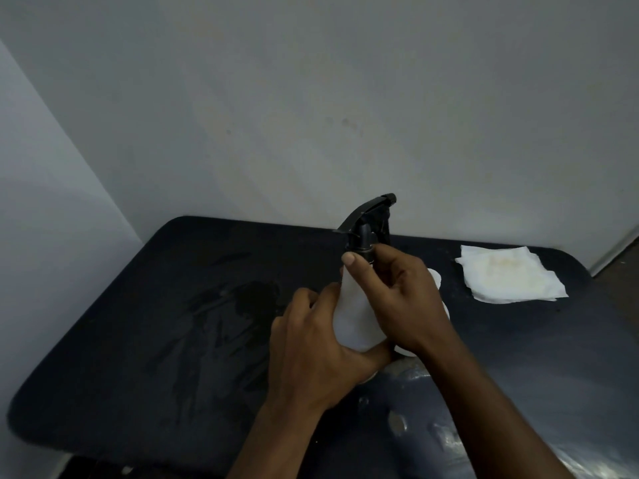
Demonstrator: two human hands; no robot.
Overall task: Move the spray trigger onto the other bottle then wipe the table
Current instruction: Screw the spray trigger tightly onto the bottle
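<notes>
A white plastic bottle (352, 312) stands on the dark table (138, 340) near its middle. My left hand (311, 347) grips the bottle's lower body. A black spray trigger (368, 219) sits on the bottle's neck, nozzle pointing right and away. My right hand (404, 299) pinches the trigger's black collar with thumb and fingers. A second white bottle (436, 278) stands just behind my right hand, mostly hidden by it.
A folded white paper towel (508, 274) with a yellowish stain lies at the table's back right. Wet streaks (235, 305) darken the table left of the bottle. A grey wall rises right behind the table. Shiny patches mark the table's front right.
</notes>
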